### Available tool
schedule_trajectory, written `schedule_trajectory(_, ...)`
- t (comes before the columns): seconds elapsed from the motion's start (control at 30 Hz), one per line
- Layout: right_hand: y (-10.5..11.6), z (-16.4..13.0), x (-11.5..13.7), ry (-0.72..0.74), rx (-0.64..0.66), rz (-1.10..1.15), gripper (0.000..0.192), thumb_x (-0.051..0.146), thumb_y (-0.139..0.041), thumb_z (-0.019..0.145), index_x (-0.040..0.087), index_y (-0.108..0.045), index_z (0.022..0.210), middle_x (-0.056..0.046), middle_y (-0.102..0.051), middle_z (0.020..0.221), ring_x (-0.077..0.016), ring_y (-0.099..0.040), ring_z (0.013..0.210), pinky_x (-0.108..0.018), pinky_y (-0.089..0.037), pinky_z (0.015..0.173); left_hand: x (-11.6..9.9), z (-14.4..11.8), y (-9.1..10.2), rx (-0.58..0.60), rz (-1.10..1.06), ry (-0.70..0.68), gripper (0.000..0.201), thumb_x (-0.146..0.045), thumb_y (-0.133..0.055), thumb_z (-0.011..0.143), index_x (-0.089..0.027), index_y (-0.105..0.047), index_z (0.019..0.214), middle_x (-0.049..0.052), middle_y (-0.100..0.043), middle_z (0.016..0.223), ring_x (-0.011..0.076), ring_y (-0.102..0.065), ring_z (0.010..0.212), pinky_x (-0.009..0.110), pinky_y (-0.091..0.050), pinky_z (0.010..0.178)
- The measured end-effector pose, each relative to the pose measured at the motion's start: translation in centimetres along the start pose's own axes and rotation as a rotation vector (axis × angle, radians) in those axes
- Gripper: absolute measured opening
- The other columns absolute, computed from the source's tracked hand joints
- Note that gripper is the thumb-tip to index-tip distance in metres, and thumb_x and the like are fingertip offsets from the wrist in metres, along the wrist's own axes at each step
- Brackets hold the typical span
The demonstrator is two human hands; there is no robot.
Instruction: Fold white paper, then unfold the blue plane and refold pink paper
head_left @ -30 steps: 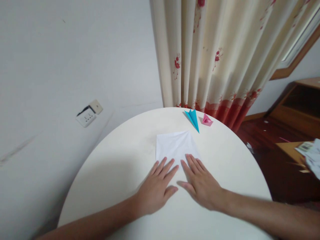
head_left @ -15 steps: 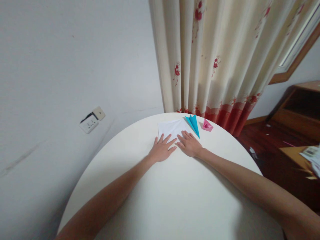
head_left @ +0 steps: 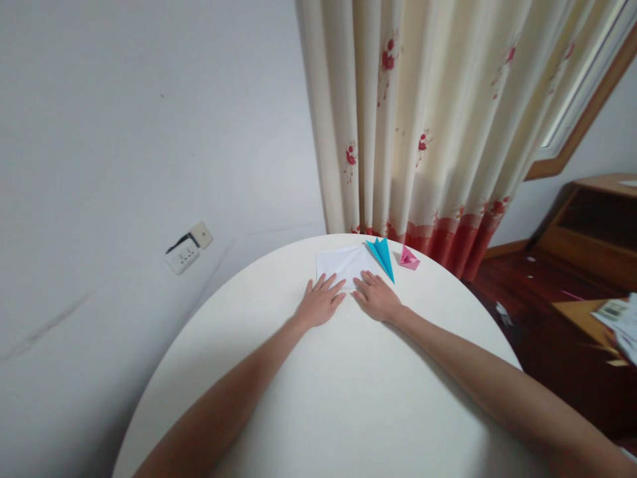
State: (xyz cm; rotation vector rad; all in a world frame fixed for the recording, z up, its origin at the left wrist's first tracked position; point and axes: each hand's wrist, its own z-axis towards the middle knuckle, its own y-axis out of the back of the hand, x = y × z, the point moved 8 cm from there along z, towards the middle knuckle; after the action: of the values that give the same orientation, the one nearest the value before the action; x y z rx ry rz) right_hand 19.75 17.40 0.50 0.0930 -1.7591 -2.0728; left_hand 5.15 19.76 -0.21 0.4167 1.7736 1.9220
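Head view, status of the sheet?
— White paper (head_left: 343, 263) lies flat at the far side of the round table (head_left: 348, 398), near the curtain (head_left: 423, 119).

Grip state?
— Left hand (head_left: 318, 304) and right hand (head_left: 377, 300): fingers spread, palms down, pressing the paper's near edge, grasping nothing. Blue folded paper (head_left: 382, 255) touches the sheet's right corner; pink folded paper (head_left: 409, 259) sits just beyond.

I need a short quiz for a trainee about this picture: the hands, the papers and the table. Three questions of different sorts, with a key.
1. True or false: both hands lie flat, fingers on the white paper.
2. Which folded piece lies nearer the right hand? A) blue piece B) pink piece
3. Fill in: the round table is ____ in colour.

Key: 1 true, the left hand too. 2 A. 3 white.
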Motion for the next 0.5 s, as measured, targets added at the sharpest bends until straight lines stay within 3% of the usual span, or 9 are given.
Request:
schedule_trajectory(0.2,-0.1,0.0,0.0,-0.006,0.004,0.008,0.053,0.044,-0.029,0.101,0.015,-0.041,0.143,-0.018,-0.031,0.154,-0.0275,-0.024,0.145,-0.044,-0.019,0.115,0.1,0.1,-0.2,0.018,-0.006,-0.001,0.055,-0.058,-0.020,0.098,-0.039,-0.029,0.149,-0.001,-0.022,0.160,0.0310,-0.015,0.148,0.060,-0.013,0.115)
schedule_trajectory(0.37,0.8,0.1,0.0,0.007,-0.070,0.025,0.045,0.036,-0.035,0.099,0.015,-0.048,0.137,-0.015,-0.040,0.150,-0.0247,-0.031,0.141,-0.039,-0.024,0.113,0.3,0.1,-0.2,0.015,-0.004,0.009,0.055,-0.058,-0.020,0.098,-0.040,-0.028,0.149,-0.001,-0.023,0.160,0.0316,-0.015,0.148,0.061,-0.013,0.115)
schedule_trajectory(0.5,2.7,-0.1,-2.6,-0.193,-0.197,-0.022,0.037,0.025,-0.038,0.095,0.014,-0.058,0.125,-0.015,-0.050,0.139,-0.0263,-0.042,0.129,-0.038,-0.033,0.107,0.5,0.1,-0.2,0.008,0.001,0.014,0.054,-0.057,-0.021,0.098,-0.040,-0.030,0.148,-0.001,-0.024,0.159,0.0310,-0.017,0.147,0.060,-0.015,0.115)
